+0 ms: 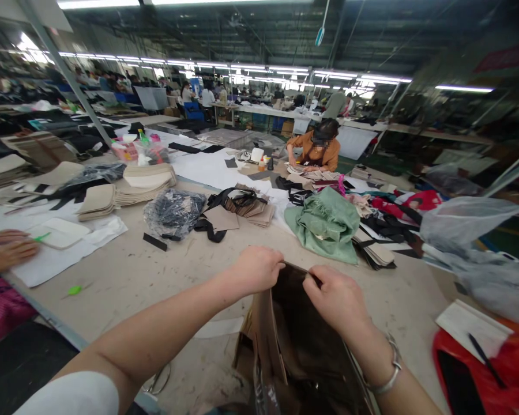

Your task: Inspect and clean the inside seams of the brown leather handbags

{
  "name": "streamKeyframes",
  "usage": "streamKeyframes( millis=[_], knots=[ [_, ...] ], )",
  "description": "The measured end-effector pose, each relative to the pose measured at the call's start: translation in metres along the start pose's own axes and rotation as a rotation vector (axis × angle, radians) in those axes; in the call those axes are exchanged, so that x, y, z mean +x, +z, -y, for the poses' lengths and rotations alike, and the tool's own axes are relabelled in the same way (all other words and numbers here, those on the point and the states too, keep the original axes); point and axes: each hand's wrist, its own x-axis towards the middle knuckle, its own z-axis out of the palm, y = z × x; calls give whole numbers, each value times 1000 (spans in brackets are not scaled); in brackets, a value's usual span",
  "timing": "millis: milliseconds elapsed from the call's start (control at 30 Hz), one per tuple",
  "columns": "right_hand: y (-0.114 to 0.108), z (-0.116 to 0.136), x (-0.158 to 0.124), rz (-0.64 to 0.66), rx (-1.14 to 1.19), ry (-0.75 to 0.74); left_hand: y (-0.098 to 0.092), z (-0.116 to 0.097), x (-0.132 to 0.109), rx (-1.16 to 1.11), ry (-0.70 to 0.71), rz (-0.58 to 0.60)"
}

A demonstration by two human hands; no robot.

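A brown bag stands at the near edge of the table with its mouth open toward me, its dark inside showing. My left hand is closed on the far left part of its top edge. On the far right part of that edge, my right hand pinches the rim between thumb and fingers; a metal bracelet circles that wrist. Clear plastic hangs at the bag's near side. The lower part of the bag runs out of view at the bottom.
Beyond the bag lie a green cloth, a plastic-wrapped dark bundle and stacked beige panels. Another person's hands work at the left. Scissors lie near the front edge. A phone rests on red plastic at right.
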Motion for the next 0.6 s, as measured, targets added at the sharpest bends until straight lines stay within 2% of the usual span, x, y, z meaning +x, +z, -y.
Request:
streamKeyframes(
  millis=[167, 267, 333, 500, 600],
  knots=[
    [-3, -10, -5, 86, 188, -98, 1, -2, 4, 33, -15, 8],
    [-2, -14, -3, 32, 249, -162, 0, -2, 4, 8, -11, 8],
    [1, -13, 1, -12, 215, -190, 0, -4, 4, -10, -14, 8],
    [4, -2, 13, 78, 83, -244, 0, -6, 2, -36, -39, 42],
    [5, 4, 16, 30, 7, -275, 0, -3, 2, -52, -51, 48]
  ],
)
